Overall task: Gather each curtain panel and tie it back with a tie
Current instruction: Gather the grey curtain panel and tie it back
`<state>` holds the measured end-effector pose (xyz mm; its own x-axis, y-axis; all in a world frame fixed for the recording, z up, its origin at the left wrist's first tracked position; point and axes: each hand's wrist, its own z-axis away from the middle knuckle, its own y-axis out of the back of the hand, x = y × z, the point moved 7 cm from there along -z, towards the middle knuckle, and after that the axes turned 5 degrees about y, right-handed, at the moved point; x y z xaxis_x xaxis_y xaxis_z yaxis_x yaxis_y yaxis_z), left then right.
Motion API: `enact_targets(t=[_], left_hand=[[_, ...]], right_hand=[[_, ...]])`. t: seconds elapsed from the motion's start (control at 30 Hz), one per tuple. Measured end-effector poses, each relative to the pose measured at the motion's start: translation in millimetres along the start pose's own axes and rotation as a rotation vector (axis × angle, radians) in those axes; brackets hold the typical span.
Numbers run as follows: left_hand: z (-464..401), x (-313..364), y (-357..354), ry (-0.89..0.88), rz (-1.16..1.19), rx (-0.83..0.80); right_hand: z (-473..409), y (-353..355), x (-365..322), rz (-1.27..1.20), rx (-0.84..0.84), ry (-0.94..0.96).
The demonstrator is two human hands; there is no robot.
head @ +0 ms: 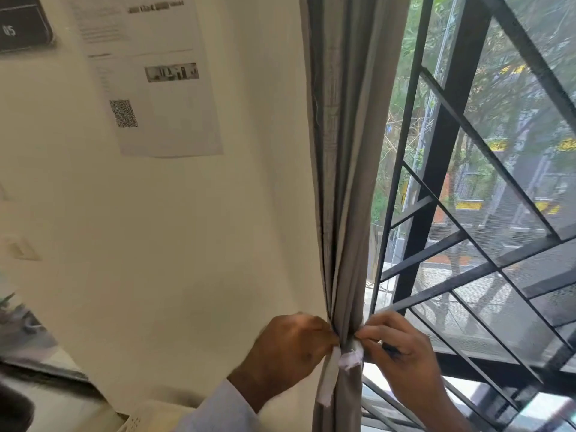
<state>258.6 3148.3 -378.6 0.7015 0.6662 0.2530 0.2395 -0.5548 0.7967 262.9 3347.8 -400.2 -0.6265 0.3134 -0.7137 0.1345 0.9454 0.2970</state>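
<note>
A grey curtain panel hangs bunched into narrow folds at the window's left edge. A pale strip of cloth, the tie, wraps the bundle low down. One end of the tie hangs down on the left side. My left hand pinches the tie at the left of the bundle. My right hand pinches the frayed end of the tie at the right of the bundle. Both hands press against the gathered fabric.
A black metal window grille with mesh fills the right side, close behind my right hand. A cream wall with a printed paper sheet is on the left. A ledge with dark items shows at the lower left.
</note>
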Motion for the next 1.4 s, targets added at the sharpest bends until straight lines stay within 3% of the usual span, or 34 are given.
enact_targets(t=[0.1,0.23,0.37,0.6,0.8,0.9,1.0,1.2,1.4], left_hand=[[5,32,8,-0.238,-0.220,0.177],[12,52,5,-0.411,-0.362,0.089],[-9,54,12,-0.230,-0.304,0.059],[-32,56,30,0.137,-0.137,0.298],[-47,50,53,0.235,0.037,0.378],[-52,43,50,0.257,0.101,0.236],[-54,40,47,0.226,0.184,0.088],[-47,45,53,0.146,0.256,0.030],[-35,46,50,0.227,0.491,0.059]], right_hand=[[3,0,1,-0.031,0.011,-0.026],[11,-1,-4,-0.086,-0.007,-0.018],[23,-1,-6,-0.135,0.032,-0.096],[27,14,-16,-0.339,0.202,-0.108],[23,31,-63,0.107,0.295,0.071],[16,35,-90,0.327,0.302,0.234],[3,39,-108,0.368,0.283,0.334],[-7,47,-111,0.215,0.309,0.173],[-2,38,-91,0.036,0.284,-0.137]])
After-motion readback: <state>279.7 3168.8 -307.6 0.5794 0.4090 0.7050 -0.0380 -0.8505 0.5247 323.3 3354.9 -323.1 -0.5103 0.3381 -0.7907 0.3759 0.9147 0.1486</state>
